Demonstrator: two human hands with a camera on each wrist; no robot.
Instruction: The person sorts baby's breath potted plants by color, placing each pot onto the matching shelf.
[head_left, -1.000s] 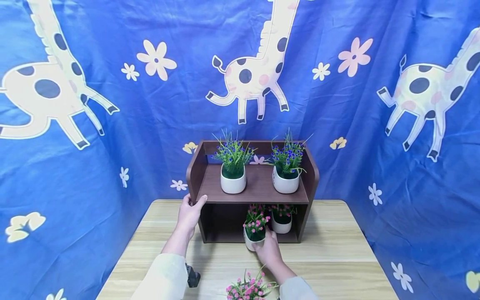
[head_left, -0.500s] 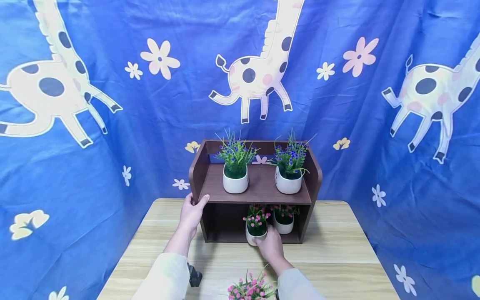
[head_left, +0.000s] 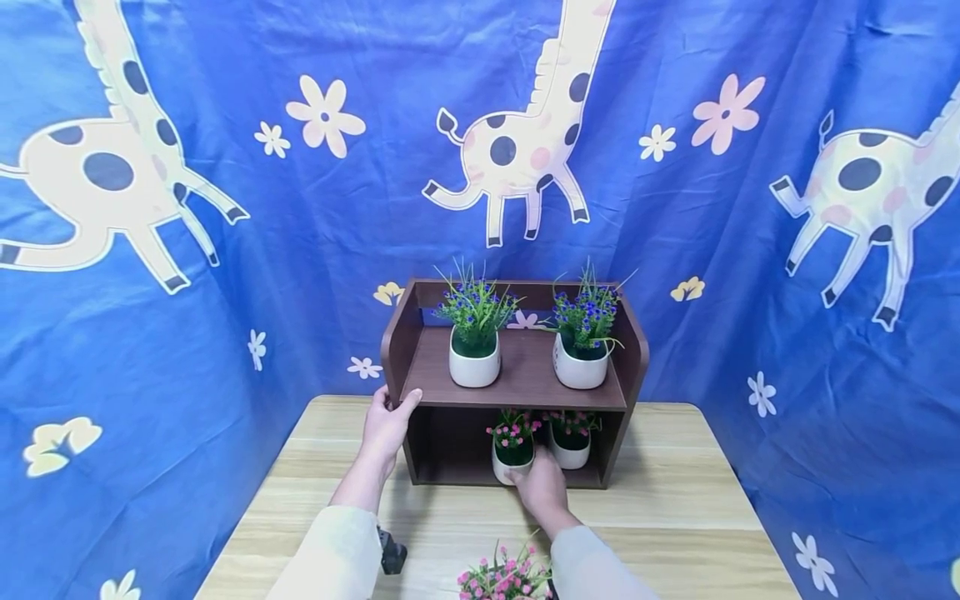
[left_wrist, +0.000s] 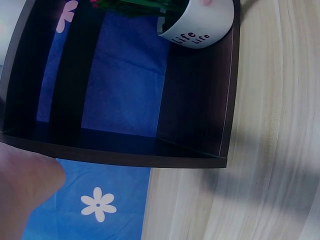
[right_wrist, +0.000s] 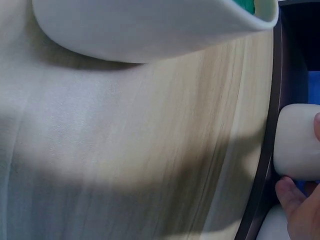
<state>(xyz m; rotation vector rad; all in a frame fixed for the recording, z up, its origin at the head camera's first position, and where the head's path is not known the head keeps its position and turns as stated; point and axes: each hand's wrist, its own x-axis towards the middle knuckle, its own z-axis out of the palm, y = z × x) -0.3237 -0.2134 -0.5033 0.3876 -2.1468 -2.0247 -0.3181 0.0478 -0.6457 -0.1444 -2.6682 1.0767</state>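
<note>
A dark brown two-tier shelf [head_left: 517, 393] stands on the wooden table. My left hand [head_left: 385, 431] grips its left side panel, thumb over the front edge of the upper board, fingers outside. In the lower tier, my right hand [head_left: 545, 485] holds a white potted plant [head_left: 505, 472] with pink flowers by its right side. The right wrist view shows thumb and fingers around this white pot [right_wrist: 297, 145], right at the shelf's front edge. Close to its right sits another pink-flowered potted plant [head_left: 570, 450]. In the left wrist view, the held pot [left_wrist: 207, 25] bears red lettering.
Two white pots with blue flowers, one left [head_left: 475, 367] and one right [head_left: 581, 367], stand on the upper tier. Another pink-flowered plant [head_left: 504, 577] is near me on the table [head_left: 690, 533]. A blue giraffe-print curtain [head_left: 360, 208] surrounds the table behind and at the sides.
My right hand has moved the pink-flowered potted plant back, from the shelf's front edge into the lower tier. My left hand keeps its hold on the side panel. The head view has shifted slightly.
</note>
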